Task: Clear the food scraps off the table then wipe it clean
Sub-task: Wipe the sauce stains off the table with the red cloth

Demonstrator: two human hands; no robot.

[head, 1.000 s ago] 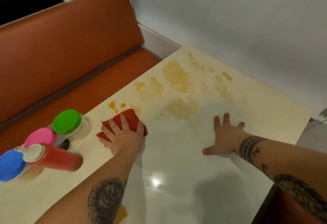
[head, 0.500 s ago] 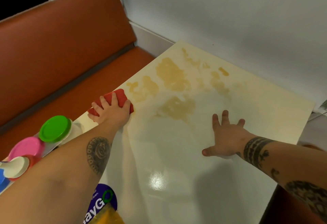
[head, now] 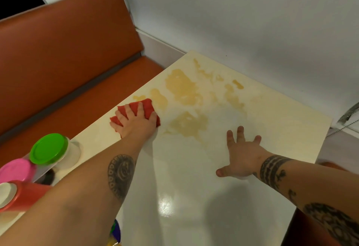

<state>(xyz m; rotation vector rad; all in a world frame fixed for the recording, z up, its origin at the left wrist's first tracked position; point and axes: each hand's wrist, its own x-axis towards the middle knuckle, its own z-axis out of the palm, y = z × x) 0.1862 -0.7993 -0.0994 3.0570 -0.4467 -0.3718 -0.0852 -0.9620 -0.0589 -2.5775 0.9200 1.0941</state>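
Cream, glossy counter (head: 174,197), and the near half looks clean, with just a glare spot on it. At the near left sit a red squeeze bottle (head: 27,195), a pink-lidded tub (head: 16,170) and a green-lidded tub (head: 48,148), all out of the wiping lane.

The right hand (head: 242,156) is planted flat on the counter with its fingers fanned out and nothing in it. Looks like it's just bracing. The left hand (head: 136,125) is a bit farther out, by the counter's left edge. It's palm down on the red cloth (head: 145,105), fingers laid spread across it, pressing it rather than bunching it up.

The bit that matters is that all the mess lies far and right of the cloth. A small yellowish smear (head: 159,99) sits just off the cloth's far right corner. A tan patch (head: 191,124) lies to the cloth's right, between the two hands and a little beyond the right one. The biggest blotch (head: 182,88) is past that, and thin streaks (head: 233,98) trail off toward the far right. So the stained band runs left to right across the far half.

The cloth hand is much the nearer one, practically on the first smear. My guess is the next stroke wants to go away and rightward. I can't spot any solid scraps, only smears, so I reckon it's at the wiping stage.

Past the left edge is an orange bench (head: 68,51).
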